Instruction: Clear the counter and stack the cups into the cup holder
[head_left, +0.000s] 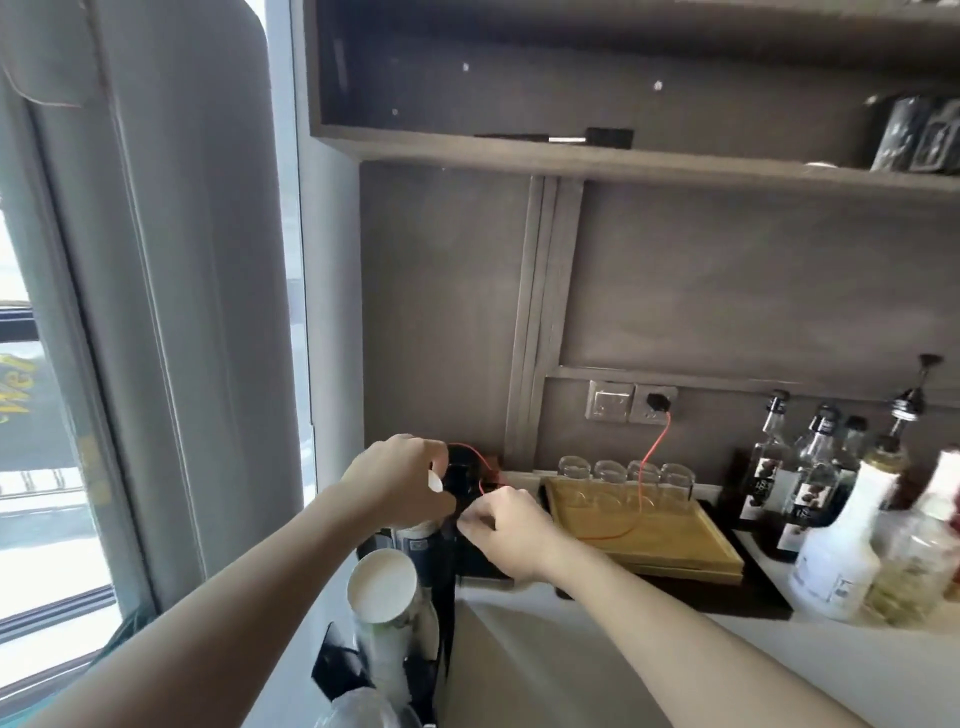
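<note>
Grey wall panels (727, 291) back a white table (545, 660) that runs beside a tall window (47, 467) at the left. At the table's left edge stands a black cup holder (441, 597), a narrow upright rack. Stacks of white paper cups (384, 584) sit in it; the nearest stack tilts toward the camera so that its open mouth shows, and another stack (415, 535) stands just behind it.

Both hands meet over the far end of the holder. The left hand (402, 480) is curled over something dark there, and a small white piece shows under its fingers; what that piece is, blur does not let me tell, nor whether the grip is clenched on it. The right hand (506, 530) lies just beside the left, fingers bent and pinched toward the same dark object; whether its grip holds anything I cannot tell.

A thin red cable (647, 462) runs from a wall socket (653, 404) down across a wooden tray (665, 540) and loops back to the spot under the hands. Four clear glasses (626, 475) stand in a row along the tray's far edge. Right of the tray, near the wall, is a cluster of dark syrup bottles (810, 467), with a white bottle (841, 551) in front of them. Above, a wooden shelf (571, 150) spans the wall.
</note>
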